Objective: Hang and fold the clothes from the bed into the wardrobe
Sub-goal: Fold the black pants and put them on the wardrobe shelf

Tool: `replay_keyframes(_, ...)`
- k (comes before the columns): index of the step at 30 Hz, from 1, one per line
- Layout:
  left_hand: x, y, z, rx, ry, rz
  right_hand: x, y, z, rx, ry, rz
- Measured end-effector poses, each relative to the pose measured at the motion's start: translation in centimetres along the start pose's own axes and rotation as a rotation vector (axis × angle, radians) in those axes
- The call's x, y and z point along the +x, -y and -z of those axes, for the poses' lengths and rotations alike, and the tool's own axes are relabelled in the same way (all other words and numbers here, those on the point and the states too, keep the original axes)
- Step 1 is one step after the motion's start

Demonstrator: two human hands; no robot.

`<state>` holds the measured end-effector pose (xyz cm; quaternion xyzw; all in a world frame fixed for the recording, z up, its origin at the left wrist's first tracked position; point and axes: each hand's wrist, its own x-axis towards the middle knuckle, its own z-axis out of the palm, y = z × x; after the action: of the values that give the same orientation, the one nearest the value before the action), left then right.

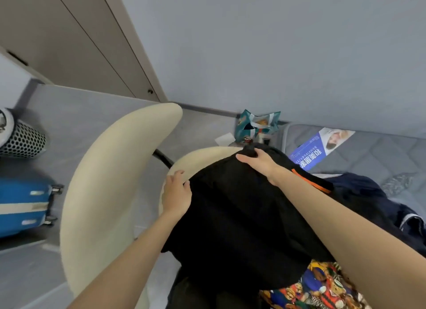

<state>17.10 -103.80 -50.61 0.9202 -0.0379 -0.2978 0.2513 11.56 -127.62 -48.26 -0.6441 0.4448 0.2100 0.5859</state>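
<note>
Right-hand grip first: the right hand [258,163] is clenched on a bunched fold at the far end of a black garment [242,216], fingers curled over the cloth and thumb stretched sideways. The left hand [176,193] holds the same garment at its left edge and appears to pinch the cloth, though its fingertips are partly hidden. The black garment, marked by an orange stripe [311,182] on its right side, is spread between the two hands. Its far end lies over the seat edge of a cream chair [110,170] and its near end falls toward the person's body. To the right is the bed [380,152], a grey quilted mattress with a blue and white printed leaflet [320,147] near its far left corner. A navy garment [368,198] is heaped along the bed's left edge, touching the black one. Bright bear-print fabric [322,285] shows at the near edge, below the right forearm. The wardrobe [69,43], its beige doors closed, stands well apart at the upper left, beyond the chair. A blue suitcase [23,205] sits on the floor at the left. The step in hand seems to be straightening one piece before folding or hanging it. The next move likely calls for lifting it clear of the chair with both edges taut. After that it needs folding or a hanger, and no hanger is visible.
</note>
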Motion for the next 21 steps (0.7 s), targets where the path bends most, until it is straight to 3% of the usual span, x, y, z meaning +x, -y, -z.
replay_keyframes(5, -1.1, -0.7, -4.7, -0.209, 0.195, 0.114, 0.0, -7.2, 2.8, -0.295, -0.092, -0.127)
replay_keyframes(9, -2.4, -2.1, -7.8, -0.219, 0.363, 0.112, -2.7, -10.9, 4.5, -0.672, 0.116, -0.171)
replay_keyframes(13, -3.6, -2.9, -9.9, -0.118, 0.478, -0.026, -6.3, -15.4, 4.5, -1.323, 0.293, -0.191)
replay_keyframes(16, -4.7, -3.3, -10.9, -0.026, 0.537, -0.21, -8.8, -19.0, 3.8, -1.514, 0.113, -0.097)
replay_keyframes(21, -5.8, -4.6, -11.9, 0.143, 0.571, -0.547, -11.7, -21.0, 3.7, -1.278, -0.239, 0.118)
